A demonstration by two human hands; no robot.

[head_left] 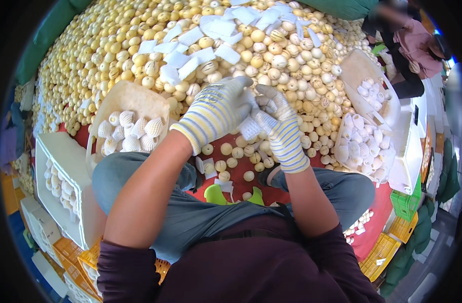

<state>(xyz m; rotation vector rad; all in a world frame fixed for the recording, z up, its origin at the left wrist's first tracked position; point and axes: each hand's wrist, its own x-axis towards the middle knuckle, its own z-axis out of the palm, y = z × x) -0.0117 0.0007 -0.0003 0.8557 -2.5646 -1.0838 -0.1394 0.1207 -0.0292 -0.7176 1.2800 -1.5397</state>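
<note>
My left hand (216, 108) and my right hand (279, 123), both in knitted gloves with yellow and blue-grey stripes, meet in front of me. Between them is a white foam net sleeve (249, 128), gripped by the fingers of both. Whether a fruit sits inside the sleeve is hidden by the gloves. Beyond my hands spreads a big heap of round pale-yellow fruits (120, 48), some dark-striped, probably pepino melons. Flat white foam sleeves (221, 25) lie scattered on top of the heap. A few loose fruits (231, 162) rest on the red ground cloth below my hands.
A beige basket (160, 103) of sleeved fruits stands at my left, beside a white foam box (89, 202). On the right are another beige basket (352, 65), a foam box (410, 146) and a green crate (405, 202). Another person (415, 45) sits at the far right.
</note>
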